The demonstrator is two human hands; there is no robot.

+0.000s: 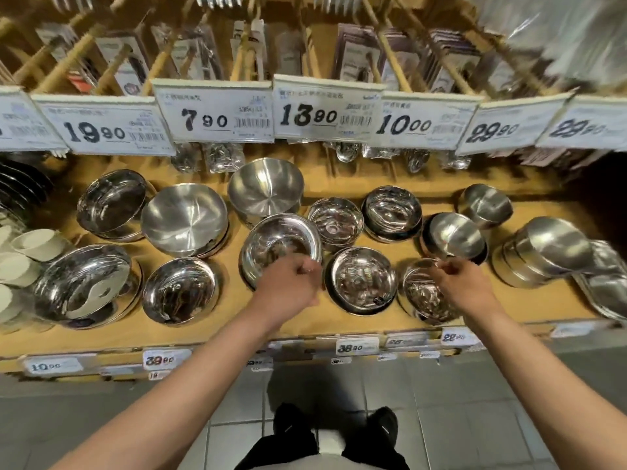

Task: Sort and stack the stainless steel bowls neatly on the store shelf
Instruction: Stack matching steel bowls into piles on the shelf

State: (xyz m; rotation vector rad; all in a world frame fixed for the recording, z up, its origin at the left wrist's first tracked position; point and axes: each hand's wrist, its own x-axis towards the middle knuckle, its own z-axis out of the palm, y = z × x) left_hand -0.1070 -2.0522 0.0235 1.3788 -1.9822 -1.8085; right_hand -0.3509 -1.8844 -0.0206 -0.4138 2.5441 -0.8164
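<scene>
Head view is showing a person standing at a wooden shelf (217, 320) crowded with steel bowls. The left hand (288, 283) is gripping the near rim of a shiny bowl (280, 244) in the middle of the shelf, fingers curled over its edge. The right hand (464, 283) is pinching the rim of a smaller bowl (420, 295) at the front right. Between the two hands a third bowl (361, 279) is sitting upright on the shelf. A matte bowl (453, 237) is lying tilted just behind the right hand. Further right, a stack of bowls (546, 252) is lying on its side. Price tags (217, 111) are hanging along the rack above. White dishes (37, 244) are sitting at the far left.
</scene>
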